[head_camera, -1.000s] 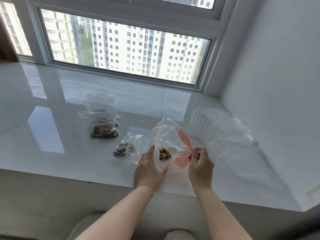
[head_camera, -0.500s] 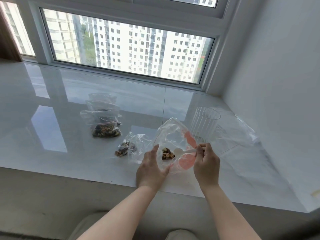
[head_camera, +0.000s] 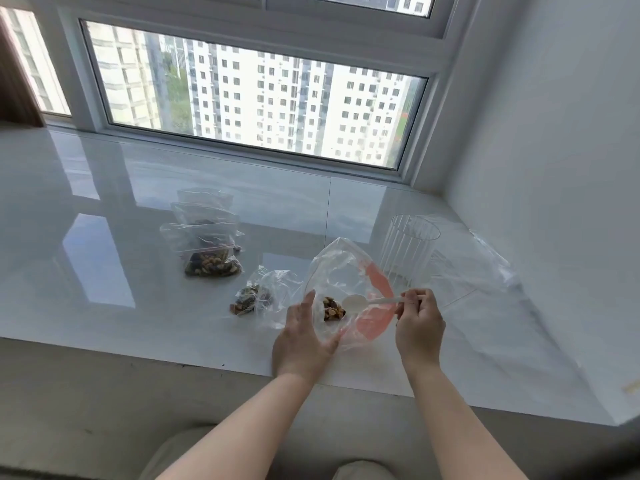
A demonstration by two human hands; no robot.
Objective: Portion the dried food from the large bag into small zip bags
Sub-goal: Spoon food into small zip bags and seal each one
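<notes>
A large clear bag (head_camera: pixel 341 271) with pink print stands open on the white sill, a small heap of dried food (head_camera: pixel 333 309) inside it. My left hand (head_camera: pixel 304 336) holds the bag's near left side, thumb and fingers around the plastic. My right hand (head_camera: pixel 418 317) pinches the handle of a white plastic spoon (head_camera: pixel 356 302), whose bowl sits inside the bag beside the food. To the left lies a small zip bag (head_camera: pixel 258 298) with some food in it. Further left, a stack of small zip bags (head_camera: pixel 207 244) lies flat, the nearest one filled.
A ribbed clear cup (head_camera: pixel 408 251) stands just behind the large bag, on a sheet of clear plastic (head_camera: pixel 485 271) spread toward the right wall. The sill's front edge (head_camera: pixel 173 358) runs below my hands. A window frame (head_camera: pixel 242 150) closes the back.
The spoon's bowl has drawn slightly away from the food heap, toward the right. My left hand keeps its hold on the bag.
</notes>
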